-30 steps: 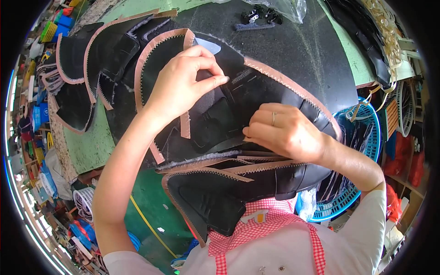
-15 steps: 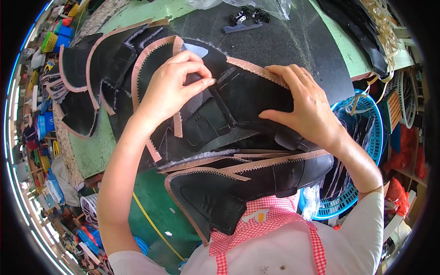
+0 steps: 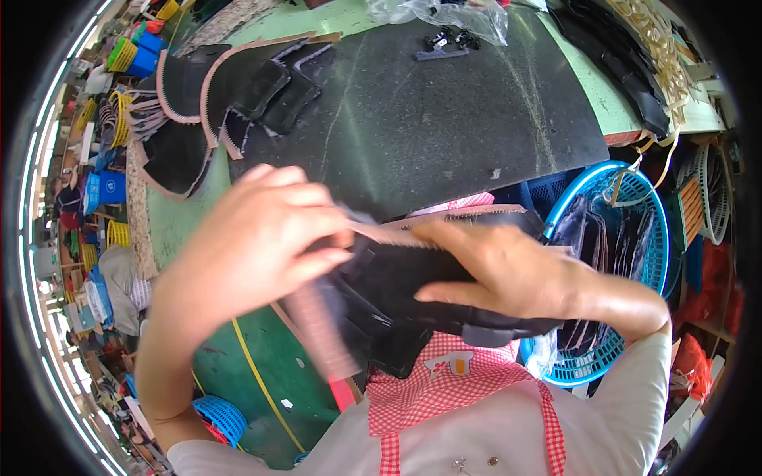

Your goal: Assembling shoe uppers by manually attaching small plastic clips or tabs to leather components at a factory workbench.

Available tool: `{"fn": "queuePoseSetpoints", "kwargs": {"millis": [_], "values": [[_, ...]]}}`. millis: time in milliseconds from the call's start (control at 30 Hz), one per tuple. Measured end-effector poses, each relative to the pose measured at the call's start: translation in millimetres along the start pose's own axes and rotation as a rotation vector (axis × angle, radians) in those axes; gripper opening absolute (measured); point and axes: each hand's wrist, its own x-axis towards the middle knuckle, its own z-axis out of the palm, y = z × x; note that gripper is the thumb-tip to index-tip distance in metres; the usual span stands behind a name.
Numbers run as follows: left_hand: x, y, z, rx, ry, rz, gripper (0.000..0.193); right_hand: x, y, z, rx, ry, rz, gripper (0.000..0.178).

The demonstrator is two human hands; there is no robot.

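My left hand [image 3: 274,234], smeared by motion, is closed on the left part of a black boot upper [image 3: 393,274] with a pinkish-brown, zigzag-stitched edge strip. My right hand [image 3: 516,270] grips the same upper along its stitched top edge, thumb on the near face. The piece hangs in front of my red-checked apron [image 3: 468,373], off the near edge of the table. Another stitched edge [image 3: 476,211] shows behind it; how many pieces lie together there I cannot tell.
A dark grey board [image 3: 429,119] covers the green table. More black uppers [image 3: 254,83] lie at its left. Small black hardware [image 3: 448,40] and clear plastic [image 3: 468,16] sit at the back. On the right stands a blue basket [image 3: 663,246] holding dark pieces.
Both hands have drawn the boot upper off the board toward my body. The piece that lay across my lap is now mostly covered by it.
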Motion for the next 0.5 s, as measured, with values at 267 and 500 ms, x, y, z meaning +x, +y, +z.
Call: {"fn": "queuePoseSetpoints", "kwargs": {"millis": [267, 500], "values": [[-25, -16, 89, -0.404, -0.157, -0.007, 0.008, -55, 44, 47, -0.181, 0.068, 0.105, 0.067], [38, -165, 45, 0.182, 0.660, -0.318, 0.063, -6, 59, -11, -0.085, 0.266, -0.061, 0.020]]}}
